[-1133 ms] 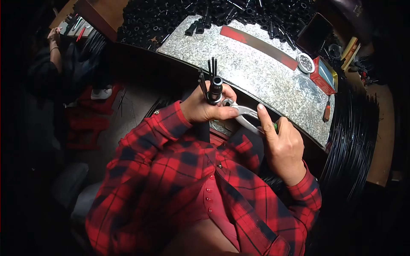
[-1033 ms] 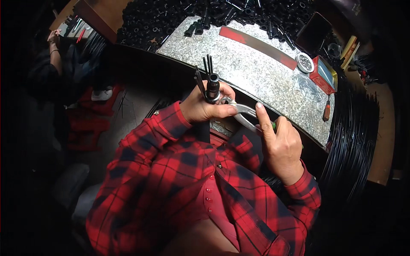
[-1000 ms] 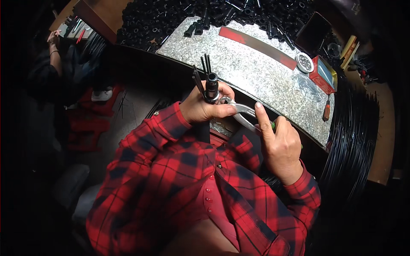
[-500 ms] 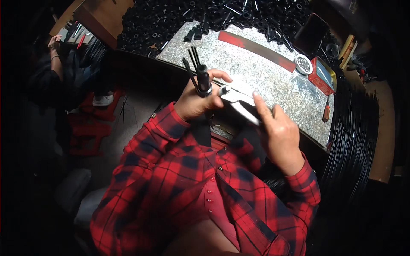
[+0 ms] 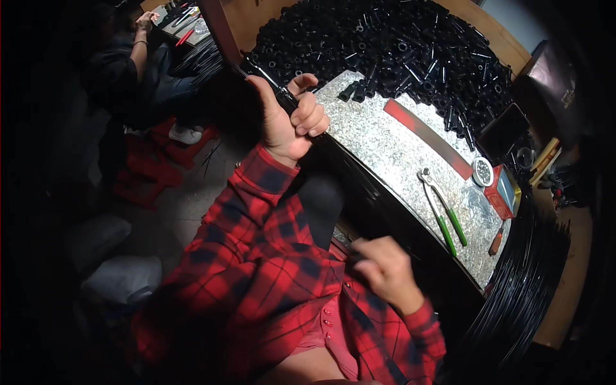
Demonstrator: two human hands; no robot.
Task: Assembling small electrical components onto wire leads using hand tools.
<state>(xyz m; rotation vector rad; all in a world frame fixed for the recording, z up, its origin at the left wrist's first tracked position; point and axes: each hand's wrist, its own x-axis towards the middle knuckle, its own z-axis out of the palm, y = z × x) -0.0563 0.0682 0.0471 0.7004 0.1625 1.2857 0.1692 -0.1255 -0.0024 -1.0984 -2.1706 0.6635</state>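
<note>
My left hand [image 5: 285, 122] is raised beside the table's left edge, fingers wrapped round a dark cylindrical part with a shiny metal rod [image 5: 263, 74]. The fist hides much of the part. Over my lap, well away from the table top, is my right hand [image 5: 387, 269]. Its fingers look bent but are smeared by motion, and I cannot see anything in them. Green-handled pliers [image 5: 443, 212] lie on the speckled table top [image 5: 366, 135], jaws pointing away from me.
A big heap of black tubular parts [image 5: 378, 45] covers the table's far side. A red-and-grey strip [image 5: 428, 138], a white dish [image 5: 482, 172], a red box [image 5: 504, 192] and a screwdriver [image 5: 496, 239] lie rightward. Black rods [image 5: 520, 276] hang at right. A co-worker [image 5: 138, 64] sits far left.
The pliers have gone from my hands to the table. My left hand has moved up with the dark part and turned it. My right hand has dropped toward my lap. The view has shifted.
</note>
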